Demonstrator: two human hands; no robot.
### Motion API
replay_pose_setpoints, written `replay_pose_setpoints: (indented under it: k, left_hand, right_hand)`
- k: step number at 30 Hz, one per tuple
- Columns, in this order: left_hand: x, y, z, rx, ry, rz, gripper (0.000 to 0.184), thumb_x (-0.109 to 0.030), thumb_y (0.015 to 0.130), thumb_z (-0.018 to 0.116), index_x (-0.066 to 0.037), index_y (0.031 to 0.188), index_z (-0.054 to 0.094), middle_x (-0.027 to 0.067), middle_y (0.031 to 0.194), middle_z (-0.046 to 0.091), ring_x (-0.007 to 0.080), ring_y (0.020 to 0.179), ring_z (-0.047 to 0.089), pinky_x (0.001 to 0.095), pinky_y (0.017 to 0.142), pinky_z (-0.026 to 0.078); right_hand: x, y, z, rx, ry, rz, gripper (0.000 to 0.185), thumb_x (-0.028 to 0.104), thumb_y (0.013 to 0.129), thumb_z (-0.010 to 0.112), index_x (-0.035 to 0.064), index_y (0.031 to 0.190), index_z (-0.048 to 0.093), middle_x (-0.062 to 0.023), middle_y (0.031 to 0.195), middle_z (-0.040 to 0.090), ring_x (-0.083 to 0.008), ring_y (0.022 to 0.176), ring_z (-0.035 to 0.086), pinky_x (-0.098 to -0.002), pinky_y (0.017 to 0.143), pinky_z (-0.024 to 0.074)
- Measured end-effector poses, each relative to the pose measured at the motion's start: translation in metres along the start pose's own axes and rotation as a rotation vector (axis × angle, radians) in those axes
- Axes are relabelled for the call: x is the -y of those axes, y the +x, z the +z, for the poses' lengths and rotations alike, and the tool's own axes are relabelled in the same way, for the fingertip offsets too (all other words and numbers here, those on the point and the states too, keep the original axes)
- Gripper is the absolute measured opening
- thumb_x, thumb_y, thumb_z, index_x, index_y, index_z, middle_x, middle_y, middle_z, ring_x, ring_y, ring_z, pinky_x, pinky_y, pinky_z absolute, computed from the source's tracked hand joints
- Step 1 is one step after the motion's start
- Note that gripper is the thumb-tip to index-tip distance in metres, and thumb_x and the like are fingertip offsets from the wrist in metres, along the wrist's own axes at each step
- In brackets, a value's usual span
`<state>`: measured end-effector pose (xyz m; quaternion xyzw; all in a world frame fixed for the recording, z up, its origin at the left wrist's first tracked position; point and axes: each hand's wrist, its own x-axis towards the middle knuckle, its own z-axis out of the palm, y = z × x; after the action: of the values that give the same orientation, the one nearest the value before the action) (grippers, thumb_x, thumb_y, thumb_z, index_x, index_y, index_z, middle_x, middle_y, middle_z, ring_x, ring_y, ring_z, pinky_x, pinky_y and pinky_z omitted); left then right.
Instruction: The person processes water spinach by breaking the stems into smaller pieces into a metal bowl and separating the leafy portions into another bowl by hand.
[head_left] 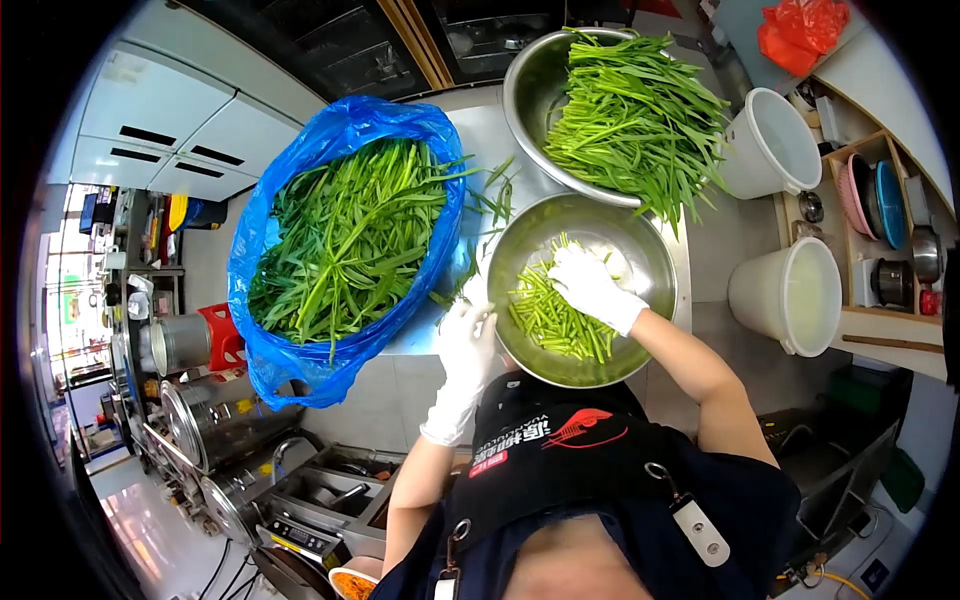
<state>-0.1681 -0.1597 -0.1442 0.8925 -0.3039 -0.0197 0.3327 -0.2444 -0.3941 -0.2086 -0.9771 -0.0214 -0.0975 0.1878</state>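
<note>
Steel table (pixel 485 130), two gloved hands at work on greens. Blue bag (pixel 400 118) on the left, well filled with whole greens (pixel 350 235). Far bowl (pixel 535 95) carries a tall heap of leafy lengths (pixel 635 120), spilling past its rim. Near bowl (pixel 645 250) holds short stems (pixel 560 320), a shallow layer, bare metal around them. Right hand (pixel 592 283) is down inside it, fingers partly bent over the stems; cannot tell if any are gripped. Left hand (pixel 467 335) is at the same bowl's left rim, fingers loosely curled near stray leaves; whether they pinch anything, cannot tell. My reading: a fair share is sorted into leaf and stem, but the bag suggests plenty remains.
</note>
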Motion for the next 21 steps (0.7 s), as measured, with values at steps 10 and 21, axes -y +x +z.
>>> replay_pose_setpoints:
  k: [10,21]
  left_hand:
    - [-0.02,0.039,0.056,0.2,0.439,0.445,0.014,-0.015,0.084,0.056,-0.003,0.076,0.057,0.0158,0.067,0.055,0.0268,0.062,0.055,0.0359,0.057,0.045]
    - [0.034,0.037,0.111,-0.104,0.675,0.526,0.013,-0.007,0.087,0.059,-0.007,0.073,0.058,0.0028,0.067,0.054,0.0145,0.056,0.052,0.0276,0.055,0.045]
  right_hand:
    - [-0.016,0.002,-0.011,0.078,0.436,0.341,0.014,0.018,0.084,0.057,0.0061,0.079,0.064,-0.0107,0.084,0.06,-0.0277,0.082,0.058,-0.0398,0.072,0.0458]
    - [-0.025,-0.006,-0.02,0.055,0.905,0.511,0.014,0.014,0.085,0.066,0.0017,0.091,0.066,-0.0029,0.084,0.064,-0.0108,0.078,0.059,-0.0271,0.072,0.0476]
